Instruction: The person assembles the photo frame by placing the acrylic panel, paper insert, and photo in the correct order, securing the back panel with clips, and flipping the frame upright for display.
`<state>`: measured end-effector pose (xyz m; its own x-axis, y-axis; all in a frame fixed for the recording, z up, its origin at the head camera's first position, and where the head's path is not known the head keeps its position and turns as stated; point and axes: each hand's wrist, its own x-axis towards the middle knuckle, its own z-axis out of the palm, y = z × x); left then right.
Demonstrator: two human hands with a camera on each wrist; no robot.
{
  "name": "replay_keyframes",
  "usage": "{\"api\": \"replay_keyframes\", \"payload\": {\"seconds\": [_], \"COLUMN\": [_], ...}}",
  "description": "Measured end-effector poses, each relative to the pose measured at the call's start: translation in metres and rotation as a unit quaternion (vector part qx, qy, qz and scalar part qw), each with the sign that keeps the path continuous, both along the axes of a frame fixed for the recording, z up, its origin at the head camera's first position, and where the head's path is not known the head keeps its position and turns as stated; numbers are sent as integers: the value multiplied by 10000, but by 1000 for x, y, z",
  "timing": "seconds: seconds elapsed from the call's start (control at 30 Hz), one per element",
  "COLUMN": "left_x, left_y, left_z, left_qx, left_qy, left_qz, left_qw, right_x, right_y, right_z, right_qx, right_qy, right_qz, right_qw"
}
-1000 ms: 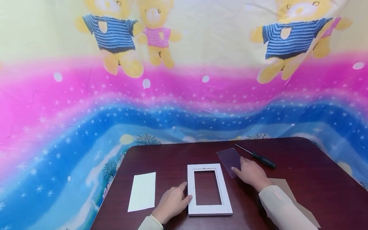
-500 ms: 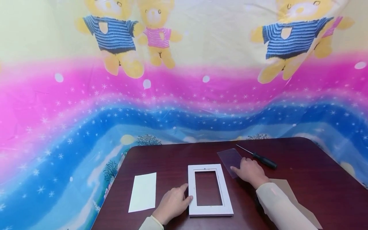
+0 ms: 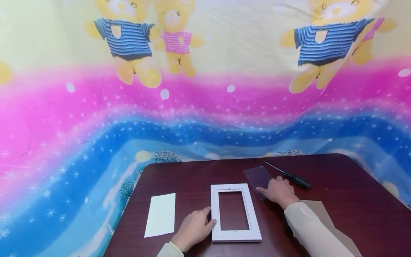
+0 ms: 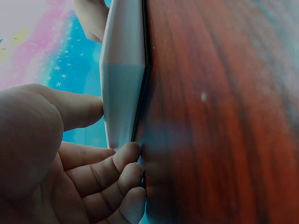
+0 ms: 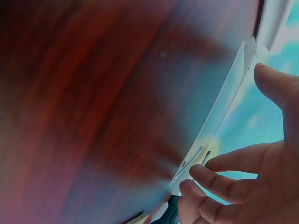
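Observation:
A white picture frame (image 3: 236,235) with an open middle lies flat on the table in the head view. My left hand (image 3: 192,228) holds its left side: the thumb (image 4: 84,109) touches the upper face, and the other fingers (image 4: 126,156) meet the side near the tabletop. To the right of the frame, my right hand (image 3: 279,191) reaches over the edge of a clear plastic sheet (image 3: 257,177). In the right wrist view its thumb and fingers are spread apart beside the sheet (image 5: 217,109); whether they touch it is hard to tell.
Left of the frame lies a white card (image 3: 160,215). A screwdriver (image 3: 297,179) with a black handle lies behind my right hand. A brown board (image 3: 316,208) sits partly under the right forearm. Behind the dark red table (image 3: 199,175) hangs a printed curtain (image 3: 205,96).
My right hand has shifted slightly left over the clear sheet. The left hand stays on the frame, and the whole head view has drifted a little.

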<state>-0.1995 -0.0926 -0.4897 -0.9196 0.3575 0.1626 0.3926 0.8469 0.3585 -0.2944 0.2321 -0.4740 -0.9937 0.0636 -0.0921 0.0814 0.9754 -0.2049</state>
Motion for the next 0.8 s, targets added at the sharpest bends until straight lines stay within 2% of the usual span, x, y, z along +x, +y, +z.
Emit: {"api": "replay_keyframes", "payload": {"seconds": [0.3, 0.8], "left_x": [0, 0], "left_y": [0, 0], "left_z": [0, -1], "left_qx": [-35, -78], "left_qy": [77, 87], "left_qz": [-11, 10], "left_qw": [10000, 9999], "right_x": [-4, -9], "right_y": [2, 2], "right_z": [-2, -4], "right_qx": [-101, -47], "right_qy": [-204, -226], "right_qz": [-90, -163], "right_qw": [9997, 9996]}}
